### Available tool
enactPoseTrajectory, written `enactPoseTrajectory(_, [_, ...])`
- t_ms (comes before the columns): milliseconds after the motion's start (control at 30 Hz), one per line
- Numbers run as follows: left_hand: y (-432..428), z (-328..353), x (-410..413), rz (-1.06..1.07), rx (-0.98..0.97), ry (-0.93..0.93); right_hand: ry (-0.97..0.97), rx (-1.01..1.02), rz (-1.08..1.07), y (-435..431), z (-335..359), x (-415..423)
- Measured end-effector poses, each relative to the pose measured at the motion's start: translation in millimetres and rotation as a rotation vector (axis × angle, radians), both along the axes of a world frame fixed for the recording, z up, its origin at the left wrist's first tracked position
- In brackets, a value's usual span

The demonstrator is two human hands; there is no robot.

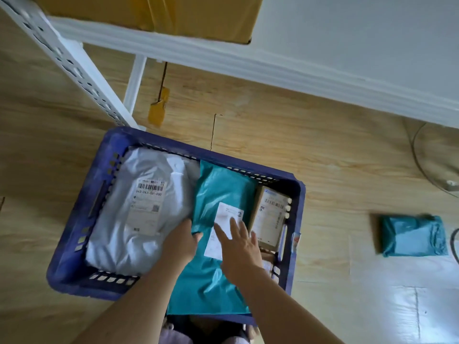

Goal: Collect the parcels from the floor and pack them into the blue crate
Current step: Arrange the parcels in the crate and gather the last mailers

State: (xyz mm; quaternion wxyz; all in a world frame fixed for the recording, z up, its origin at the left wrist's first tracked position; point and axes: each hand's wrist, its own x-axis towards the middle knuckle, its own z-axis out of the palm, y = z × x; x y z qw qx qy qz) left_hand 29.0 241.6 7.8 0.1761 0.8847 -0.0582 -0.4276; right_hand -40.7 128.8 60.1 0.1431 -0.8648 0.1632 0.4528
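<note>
Both hands are inside the blue crate (74,234), working on one long teal parcel (218,194). Left hand (180,240) grips the parcel's left edge, fingers curled around it, thumb on top. Right hand (239,247) lies flat and spread on the parcel's upper face, fingertips on its white label (224,219); it presses rather than grips.

The teal parcel sits along the middle of the crate, its far end leaning on the far rim and its near end overhanging the near rim.

Crate contents: a large white parcel (139,207) with a barcode label fills the left half, touching the teal parcel's left side. A small brown carton (270,217) with a barcode label stands against the right wall, just beside the teal parcel.

Crate rests on the wooden floor (323,175), near the foot of a white metal shelf frame (82,70).

Outstanding item: a second, folded teal parcel (414,235) lies on the floor, well apart to the right of the crate.

A cardboard box (173,13) sits on the shelf above.
</note>
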Motion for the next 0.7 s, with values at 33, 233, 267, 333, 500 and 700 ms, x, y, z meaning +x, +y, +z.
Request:
enactPoseTrajectory(33, [-3.4, -2.0, 1.7, -0.093, 0.034, -0.074, 0.003, -0.001, 0.013, 0.9, -5.1, -1.6])
enactPoseTrajectory(233, [0.3, 1.1, 2.5, -0.407, 0.016, -0.505, -0.016, -0.018, 0.015, 4.0, -21.7, -16.6])
enactPoseTrajectory(267, [8.8, 2.3, -0.7, -0.498, -0.043, -0.507, -0.023, -0.021, 0.004, 6.1, -21.6, -20.5])
enactPoseTrajectory(333, [27.0, -1.5, -13.0, -0.726, -0.009, -0.443, -0.035, -0.022, -0.017, 10.7, -20.5, -27.2])
enactPoseTrajectory(500, [29.7, -1.7, -23.5, -0.847, 0.148, -0.31, -0.125, -0.047, -0.005, 12.1, -28.4, -33.7])
enactPoseTrajectory(700, [20.2, -21.4, -9.0, -0.782, 0.231, -0.392, -0.147, -0.051, -0.011, 12.7, -54.1, -19.2])
